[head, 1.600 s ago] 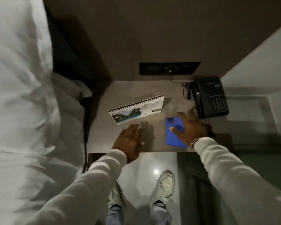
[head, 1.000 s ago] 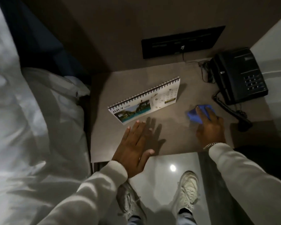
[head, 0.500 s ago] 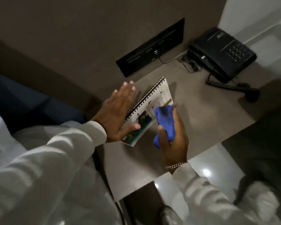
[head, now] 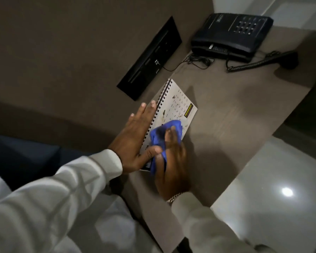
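Left hand, fingers straight, braces the calendar at its spiral edge. Right hand clutches a blue cloth against its face. Its long axis seemingly points toward the telephone.

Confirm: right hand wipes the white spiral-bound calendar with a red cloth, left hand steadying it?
No: the head view shows a blue cloth, not red. The right hand wipes the white spiral-bound calendar with it; the left hand steadies it.
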